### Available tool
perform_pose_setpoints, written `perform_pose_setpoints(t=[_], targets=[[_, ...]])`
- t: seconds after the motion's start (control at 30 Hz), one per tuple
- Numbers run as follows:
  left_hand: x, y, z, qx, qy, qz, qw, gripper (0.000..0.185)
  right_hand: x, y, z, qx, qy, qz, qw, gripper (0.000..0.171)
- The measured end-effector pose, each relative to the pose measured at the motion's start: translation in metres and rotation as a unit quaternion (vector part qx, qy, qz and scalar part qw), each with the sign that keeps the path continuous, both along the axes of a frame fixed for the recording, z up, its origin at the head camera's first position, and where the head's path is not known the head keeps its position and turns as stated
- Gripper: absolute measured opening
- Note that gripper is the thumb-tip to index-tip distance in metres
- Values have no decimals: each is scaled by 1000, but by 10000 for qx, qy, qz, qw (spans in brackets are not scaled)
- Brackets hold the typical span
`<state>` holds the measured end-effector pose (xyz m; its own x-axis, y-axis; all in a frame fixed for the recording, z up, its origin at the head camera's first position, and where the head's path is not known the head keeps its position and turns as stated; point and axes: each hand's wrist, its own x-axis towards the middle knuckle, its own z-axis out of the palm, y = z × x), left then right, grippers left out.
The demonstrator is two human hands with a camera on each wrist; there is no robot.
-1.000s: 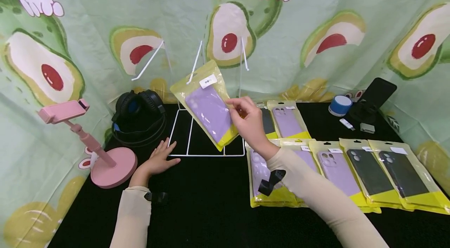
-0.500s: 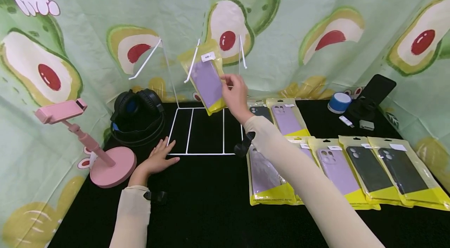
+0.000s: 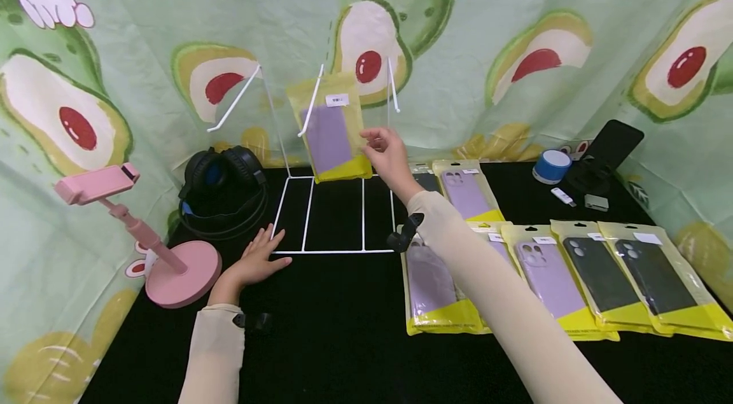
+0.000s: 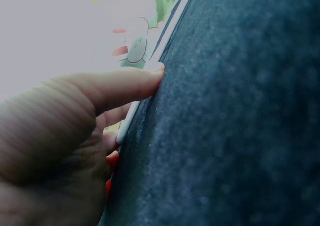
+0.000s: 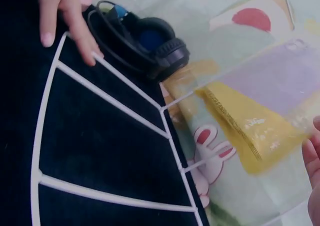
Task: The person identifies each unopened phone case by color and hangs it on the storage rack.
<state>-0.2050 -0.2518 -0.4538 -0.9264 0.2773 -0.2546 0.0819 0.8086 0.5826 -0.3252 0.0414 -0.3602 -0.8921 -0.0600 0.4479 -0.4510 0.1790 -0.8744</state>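
Note:
A purple phone case in a clear and yellow bag (image 3: 331,137) hangs upright above the base of a white wire rack (image 3: 305,219). My right hand (image 3: 386,153) pinches the bag's right edge between thumb and fingers. The rack's middle hook (image 3: 310,102) crosses in front of the bag's upper part in the head view. In the right wrist view the yellow lower end of the bag (image 5: 250,131) faces the camera, beside my fingertips. My left hand (image 3: 252,262) lies on the black table with its fingers spread over the front left corner of the rack's base.
Several bagged phone cases (image 3: 601,277), purple and black, lie in rows at the right. Black headphones (image 3: 223,188) and a pink phone stand (image 3: 177,270) stand at the left. A blue-topped round container (image 3: 551,167) and a black stand (image 3: 607,159) are at the back right.
The bagged phone case has moved up and back to the middle hook, then turned from tilted to nearly upright. My right hand moved with it; the left hand stayed put.

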Motion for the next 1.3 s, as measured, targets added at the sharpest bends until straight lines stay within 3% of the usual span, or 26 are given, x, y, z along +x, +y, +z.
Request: perform_pose_setpoints(t=[0.23,0.63,0.87,1.1,1.3], targets=[[0,-1,-2,-5,51,-29,10000,71,2,27,-23,142,-416,91,9990,22],[2,-1,1,-12,61,-26,10000,70,13,98,-57,60,-1111,-206,9936,25],[1,-1,1,-18,64,-30,10000,71,20,142,-74,147,-1155,-442,9922,23],[2,-2,1,-10,110,-45,9999,71,30,173,-81,378,-1329,-469,9893,27],[0,-2,1,54,79,-44,9999,72,33,201,-76,1186,-1884,-388,9741,38]])
